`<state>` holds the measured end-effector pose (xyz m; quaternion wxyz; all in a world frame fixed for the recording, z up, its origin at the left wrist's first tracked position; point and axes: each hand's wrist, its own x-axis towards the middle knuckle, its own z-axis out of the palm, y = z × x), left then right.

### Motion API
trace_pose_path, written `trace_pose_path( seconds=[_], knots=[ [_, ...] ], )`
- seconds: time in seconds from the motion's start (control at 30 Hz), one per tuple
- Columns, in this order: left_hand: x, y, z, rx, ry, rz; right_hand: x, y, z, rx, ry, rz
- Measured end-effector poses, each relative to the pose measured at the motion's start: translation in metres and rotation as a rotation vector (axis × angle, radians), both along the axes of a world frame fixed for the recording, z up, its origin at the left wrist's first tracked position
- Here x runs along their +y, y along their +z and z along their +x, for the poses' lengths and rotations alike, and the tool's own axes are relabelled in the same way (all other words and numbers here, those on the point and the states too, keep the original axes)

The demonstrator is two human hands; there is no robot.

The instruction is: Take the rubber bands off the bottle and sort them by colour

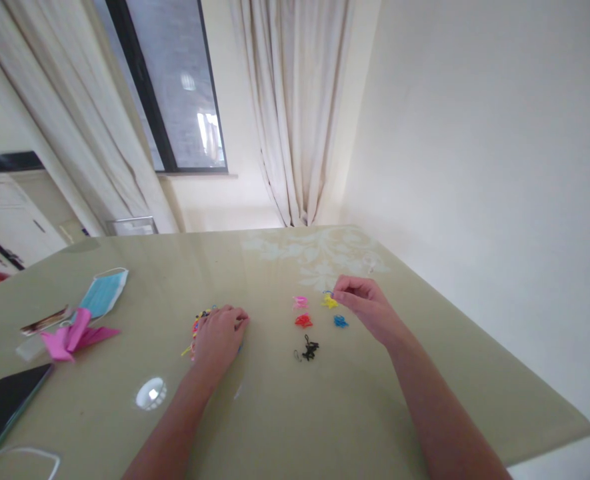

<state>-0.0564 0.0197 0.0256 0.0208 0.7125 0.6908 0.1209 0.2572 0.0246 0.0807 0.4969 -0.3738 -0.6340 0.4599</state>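
My left hand (pixel 219 337) rests over a mixed-colour pile of small loop-like pieces (pixel 195 327), covering most of it. Its fingers are curled, with thumb and forefinger close together; what they hold, if anything, is hidden. My right hand (pixel 365 300) is closed in a pinch on a small blue loop (pixel 327 292), held over the yellow pieces (pixel 329 302). Around it lie little groups sorted by colour: pink pieces (pixel 301 303), red pieces (pixel 303 321), blue pieces (pixel 341 321) and black pieces (pixel 311 348). The exact kind of these pieces is too small to tell.
At the left of the glossy table (pixel 275 420) lie a blue face mask (pixel 103 293), a folded pink paper shape (pixel 75 337) and a dark tablet or phone (pixel 7 407). A white cable (pixel 29 449) runs at the lower left. A wall (pixel 485 167) borders the right side.
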Motion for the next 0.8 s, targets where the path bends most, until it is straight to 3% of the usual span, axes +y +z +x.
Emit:
trace_pose_path(
  seconds=[0.13,0.23,0.3,0.43,0.57,0.67,0.8],
  knots=[
    [0.001,-0.002,-0.005,-0.019,0.034,0.017,0.005,-0.001,0.019,-0.415,-0.033,-0.044],
    [0.002,-0.004,-0.009,-0.113,0.045,0.023,0.011,-0.011,0.030,-0.779,-0.111,-0.032],
    [0.003,-0.004,-0.010,-0.214,0.036,0.044,0.016,-0.020,0.034,-0.883,-0.152,-0.032],
    [0.006,-0.004,-0.004,-0.529,-0.031,0.084,0.023,-0.035,0.039,-0.921,-0.204,-0.068],
    [0.003,-0.002,0.010,-0.962,-0.142,-0.009,0.023,-0.031,0.035,-0.922,-0.313,-0.048],
    [-0.004,0.002,0.024,-1.181,-0.166,-0.108,0.016,-0.022,0.013,-0.723,-0.204,0.047],
    [-0.015,0.006,0.038,-1.290,-0.202,-0.192,0.002,-0.023,-0.033,-0.427,-0.047,0.068]
  ],
)
